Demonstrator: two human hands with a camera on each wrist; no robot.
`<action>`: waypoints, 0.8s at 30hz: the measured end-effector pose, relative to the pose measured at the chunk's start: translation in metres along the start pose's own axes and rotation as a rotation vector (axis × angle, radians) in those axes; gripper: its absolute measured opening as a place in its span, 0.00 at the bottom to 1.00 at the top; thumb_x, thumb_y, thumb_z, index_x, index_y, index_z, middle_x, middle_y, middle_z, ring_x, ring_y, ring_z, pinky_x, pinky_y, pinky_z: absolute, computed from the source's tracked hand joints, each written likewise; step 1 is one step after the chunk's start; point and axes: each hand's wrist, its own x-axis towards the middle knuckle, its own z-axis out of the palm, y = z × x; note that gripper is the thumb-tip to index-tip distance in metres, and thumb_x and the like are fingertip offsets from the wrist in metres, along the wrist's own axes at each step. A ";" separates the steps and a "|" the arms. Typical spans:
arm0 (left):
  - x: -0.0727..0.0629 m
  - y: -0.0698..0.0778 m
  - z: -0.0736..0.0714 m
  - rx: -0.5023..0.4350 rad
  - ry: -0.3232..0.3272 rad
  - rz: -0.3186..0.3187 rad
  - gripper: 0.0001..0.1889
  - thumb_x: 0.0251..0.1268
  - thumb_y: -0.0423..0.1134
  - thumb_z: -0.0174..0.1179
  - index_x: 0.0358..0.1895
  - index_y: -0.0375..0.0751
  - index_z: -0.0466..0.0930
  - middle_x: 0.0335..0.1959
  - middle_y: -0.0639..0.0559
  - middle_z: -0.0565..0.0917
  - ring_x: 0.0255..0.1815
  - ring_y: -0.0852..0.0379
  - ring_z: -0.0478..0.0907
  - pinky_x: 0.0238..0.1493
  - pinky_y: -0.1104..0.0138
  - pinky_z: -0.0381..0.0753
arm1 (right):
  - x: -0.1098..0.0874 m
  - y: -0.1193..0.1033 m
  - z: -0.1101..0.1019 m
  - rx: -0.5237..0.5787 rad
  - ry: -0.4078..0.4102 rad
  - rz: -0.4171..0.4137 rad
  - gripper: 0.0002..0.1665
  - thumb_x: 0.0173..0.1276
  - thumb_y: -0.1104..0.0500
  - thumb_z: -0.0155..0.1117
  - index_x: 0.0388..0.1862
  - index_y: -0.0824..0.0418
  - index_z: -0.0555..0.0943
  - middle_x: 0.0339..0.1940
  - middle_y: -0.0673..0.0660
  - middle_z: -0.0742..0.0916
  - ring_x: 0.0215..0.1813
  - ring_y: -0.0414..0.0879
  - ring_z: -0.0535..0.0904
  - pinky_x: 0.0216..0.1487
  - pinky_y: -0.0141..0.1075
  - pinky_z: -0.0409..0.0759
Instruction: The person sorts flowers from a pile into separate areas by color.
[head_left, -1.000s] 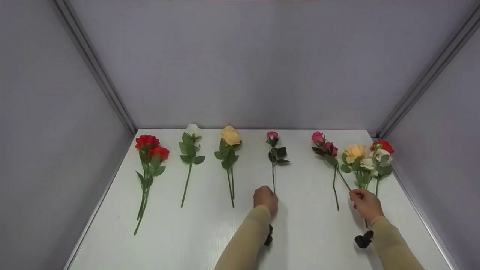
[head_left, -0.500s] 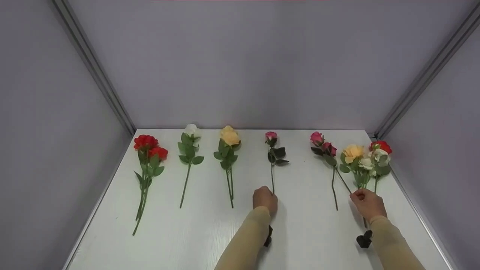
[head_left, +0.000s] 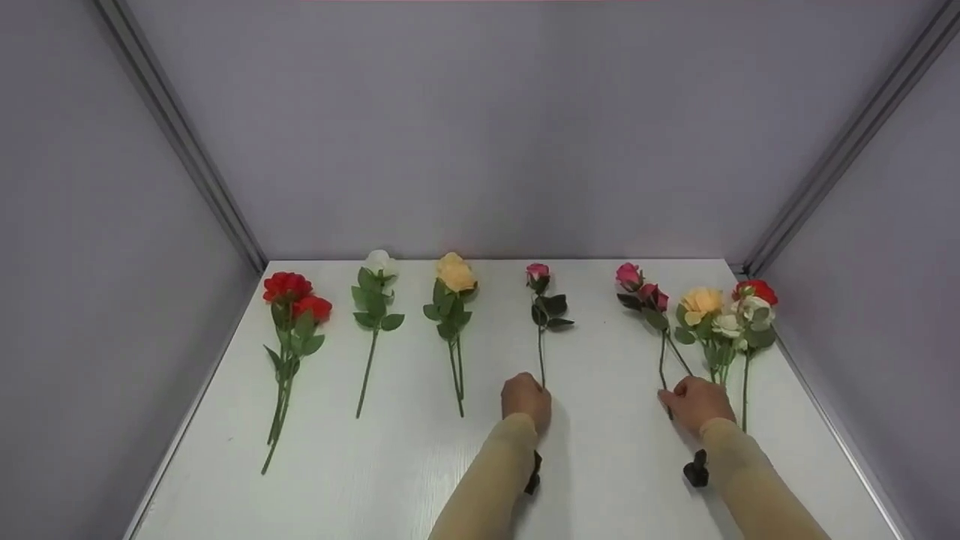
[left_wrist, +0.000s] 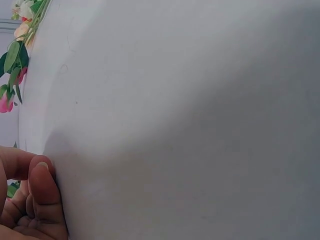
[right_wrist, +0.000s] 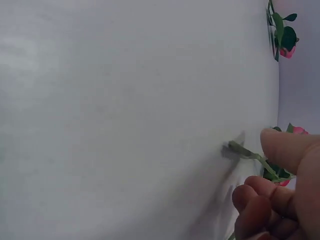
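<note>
In the head view my left hand (head_left: 526, 401) pinches the lower stem of a single pink rose (head_left: 538, 274), which lies on the white table (head_left: 600, 465). The left wrist view shows thumb and forefinger together; the stem is hidden there. My right hand (head_left: 697, 403) is over the stems of two more pink roses (head_left: 628, 276), right of centre. In the right wrist view, a green stem end (right_wrist: 240, 149) lies in the gap between the thumb (right_wrist: 282, 147) and the curled fingers. The other rose's stem runs beneath this hand.
Right of the right hand lie a yellow flower (head_left: 702, 303), white flowers (head_left: 754, 311) and a red one (head_left: 757, 291). On the left are red flowers (head_left: 287, 288), a white flower (head_left: 380, 263) and yellow flowers (head_left: 455, 272). Grey walls (head_left: 480, 135) enclose the table.
My right hand has shifted left, from the right-hand pink rose's stem to the stem beside it. The left hand stays at its rose. The whole view drifts slightly.
</note>
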 end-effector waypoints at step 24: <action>0.000 -0.003 0.000 0.000 0.003 0.021 0.05 0.64 0.33 0.60 0.30 0.42 0.80 0.24 0.55 0.79 0.29 0.58 0.77 0.34 0.63 0.78 | 0.005 0.001 0.007 0.025 0.023 -0.051 0.12 0.69 0.56 0.55 0.32 0.63 0.79 0.28 0.55 0.80 0.32 0.50 0.73 0.32 0.42 0.71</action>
